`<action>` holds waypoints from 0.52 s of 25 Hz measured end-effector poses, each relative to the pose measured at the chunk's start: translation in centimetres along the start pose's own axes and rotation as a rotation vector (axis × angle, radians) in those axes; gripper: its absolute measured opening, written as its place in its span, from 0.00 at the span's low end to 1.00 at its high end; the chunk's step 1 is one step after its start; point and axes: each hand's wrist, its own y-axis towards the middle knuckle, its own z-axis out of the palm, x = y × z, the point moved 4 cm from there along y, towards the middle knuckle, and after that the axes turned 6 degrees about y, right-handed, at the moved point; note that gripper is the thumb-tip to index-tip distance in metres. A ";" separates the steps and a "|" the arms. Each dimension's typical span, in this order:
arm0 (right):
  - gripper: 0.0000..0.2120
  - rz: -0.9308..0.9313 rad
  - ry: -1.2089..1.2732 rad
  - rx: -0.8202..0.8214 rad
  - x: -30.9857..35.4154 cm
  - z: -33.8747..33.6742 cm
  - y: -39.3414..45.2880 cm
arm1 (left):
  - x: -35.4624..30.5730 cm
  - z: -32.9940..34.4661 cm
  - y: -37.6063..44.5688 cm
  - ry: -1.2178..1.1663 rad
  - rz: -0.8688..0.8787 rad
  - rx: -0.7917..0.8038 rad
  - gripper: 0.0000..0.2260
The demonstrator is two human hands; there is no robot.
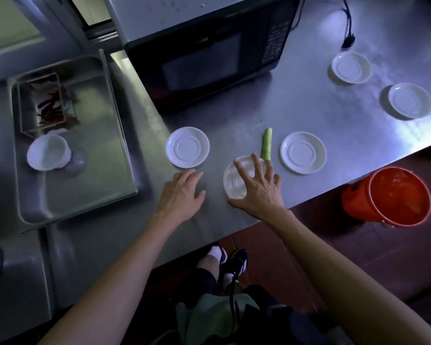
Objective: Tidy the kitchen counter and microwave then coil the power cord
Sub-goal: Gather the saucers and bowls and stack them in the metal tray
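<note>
Steel runs the whole length of the surface [296, 105], dull and dimly lit, with a black microwave [202, 53] standing at the back and its power cord [347, 26] trailing loose beside it, the plug lying on the metal. Four white saucers sit about: one near the left hand [187, 147], one to the right of a green vegetable stalk [303, 152], and two further off toward the far right [351, 67] [409, 100]. The stalk [266, 143] lies between the two nearer saucers. The right hand [256, 188] hovers spread over a clear glass dish [237, 180], fingers apart and slightly bent, the thumb at the near rim; whether they actually touch it I cannot tell. The left hand [182, 192] rests flat on the steel just beside it, fingers relaxed, holding nothing. To the left a metal tray [90, 170] holds a white bowl [47, 155] and a small pan of dark red scraps [47, 103]. An orange bucket [388, 195] stands on the floor to the right.
</note>
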 end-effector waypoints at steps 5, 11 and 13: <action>0.54 0.035 -0.015 0.029 0.5 -0.3 4.1 | 1.8 0.2 5.9 0.073 -0.013 0.052 0.28; 0.56 0.063 -0.008 0.078 2.0 0.0 9.4 | 3.4 1.3 12.3 0.121 -0.037 0.147 0.41; 0.56 0.083 0.002 0.066 2.0 0.0 10.7 | 3.3 1.4 14.0 0.149 -0.012 0.180 0.44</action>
